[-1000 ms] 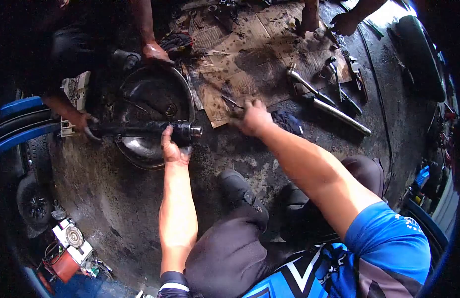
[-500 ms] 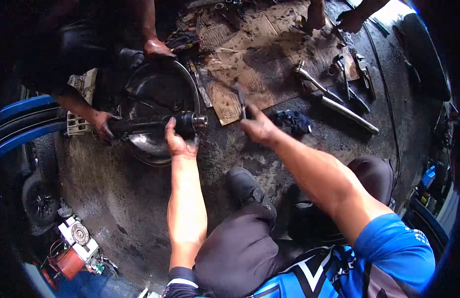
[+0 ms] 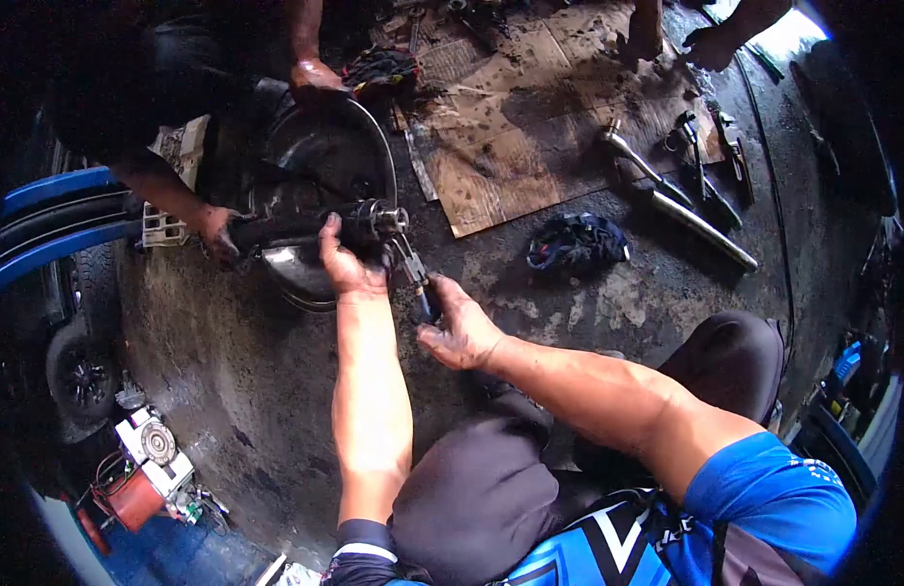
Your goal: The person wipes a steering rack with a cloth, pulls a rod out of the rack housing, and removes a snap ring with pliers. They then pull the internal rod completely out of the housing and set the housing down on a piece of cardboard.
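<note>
My left hand (image 3: 352,266) is closed around the near end of a greasy black metal cylinder (image 3: 354,223), thumb on top. A shiny metal fitting (image 3: 387,218) sticks out at its right end. In my right hand (image 3: 462,327) is a pair of pliers (image 3: 413,266) with metal jaws and dark grips; their tips are right at the fitting. A co-worker's hand (image 3: 218,232) grips the cylinder's far left end. Below the cylinder lies a round metal pan (image 3: 379,146), with the co-worker's other hand (image 3: 315,76) at its rim.
Stained cardboard (image 3: 501,186) covers the floor ahead. A dark rag (image 3: 577,244) lies to the right, near a long-handled wrench (image 3: 647,166), a metal pipe (image 3: 706,230) and other tools. Another person's hands (image 3: 711,47) show at the top right. A red-and-white machine (image 3: 144,479) stands lower left.
My right hand has come down and left, bringing the pliers from over the cardboard to the cylinder's end. My left hand keeps its hold on the cylinder. The view has shifted slightly.
</note>
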{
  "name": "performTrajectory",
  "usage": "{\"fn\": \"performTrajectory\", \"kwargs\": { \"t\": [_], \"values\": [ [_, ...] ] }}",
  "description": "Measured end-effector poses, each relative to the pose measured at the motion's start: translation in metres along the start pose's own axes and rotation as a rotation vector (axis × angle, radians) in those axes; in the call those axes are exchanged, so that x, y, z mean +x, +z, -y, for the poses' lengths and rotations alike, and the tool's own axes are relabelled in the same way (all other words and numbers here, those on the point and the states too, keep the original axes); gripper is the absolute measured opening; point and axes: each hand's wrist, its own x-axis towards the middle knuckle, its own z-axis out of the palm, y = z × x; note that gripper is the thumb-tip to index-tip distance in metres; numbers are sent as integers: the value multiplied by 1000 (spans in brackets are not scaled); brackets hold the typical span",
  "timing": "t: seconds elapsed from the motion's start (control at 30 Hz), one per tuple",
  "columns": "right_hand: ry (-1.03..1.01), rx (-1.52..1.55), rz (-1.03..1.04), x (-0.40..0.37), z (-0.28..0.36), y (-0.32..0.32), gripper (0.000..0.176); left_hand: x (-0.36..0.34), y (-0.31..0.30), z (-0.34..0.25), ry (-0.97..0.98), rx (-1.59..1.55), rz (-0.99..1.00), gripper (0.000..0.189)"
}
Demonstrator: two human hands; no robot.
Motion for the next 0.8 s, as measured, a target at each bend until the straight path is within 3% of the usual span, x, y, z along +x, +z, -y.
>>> {"fn": "performTrajectory", "kwargs": {
  "t": [0.1, 0.17, 0.37, 0.43, 0.5, 0.53, 0.57, 0.63, 0.8],
  "values": [
    [-16, -18, -46, -1, 20, 0, 69, -2, 0, -2, -9, 13, -9, 39],
    [235, 383, 42, 0, 36, -1, 68, -9, 5, -5, -10, 38, 0, 38],
    [120, 261, 2, -2, 55, 6, 66, -13, 1, -12, -75, 8, 18, 39],
    [241, 277, 76, 0, 55, 13, 59, -16, 1, -13, -64, 8, -25, 40],
    [129, 402, 30, -2, 68, 15, 55, -17, 0, -15, -70, -33, 20, 41],
    [303, 385, 104, 4, 99, 2, 55, -17, -1, -16, -66, -34, 17, 41],
    [303, 385, 110, 4, 99, 7, 55, -17, -2, -17, -61, -16, -5, 42],
    [249, 744, 43, -2, 96, 19, 54, -15, -12, -16, -57, 2, -32, 42],
    [88, 428, 38, -3, 86, 33, 51, -15, -17, -17, -141, -31, 5, 46]
  ]
}}
